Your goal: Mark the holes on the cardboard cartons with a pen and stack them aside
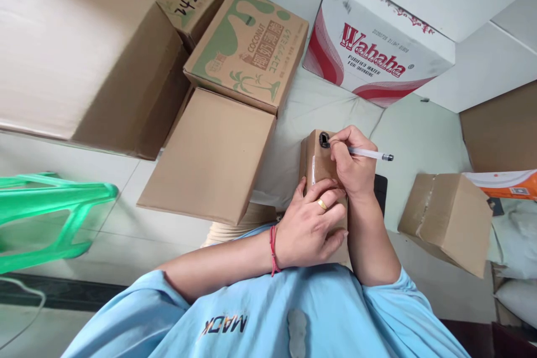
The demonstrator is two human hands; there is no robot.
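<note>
"Small brown box [325,168]: where does it lie in the head view?"

"At four o'clock from the centre, close against the person's body; a Wahaha carton [377,39] stands apart from it at one o'clock, and the nearer coconut carton [249,47] at eleven."

"Which step is in hand?"

"Pen work, I judge; a pen [369,153] slants out toward three o'clock from a black patch [324,140] at the box's twelve o'clock end; whether that patch is ink or a hole, I can't tell."

"What does the next move call for?"

"A steady box and fine control of the tip, I'd say; a slip could stray past the patch."

"And the fingers?"

"Right hand [354,165]: thumb and fingers pinched closely round the pen, beside the patch; left hand [308,226]: fingers spread and slightly bent, laid across the box's six o'clock half, apparently bracing it; how hard they press, I can't tell."
</note>
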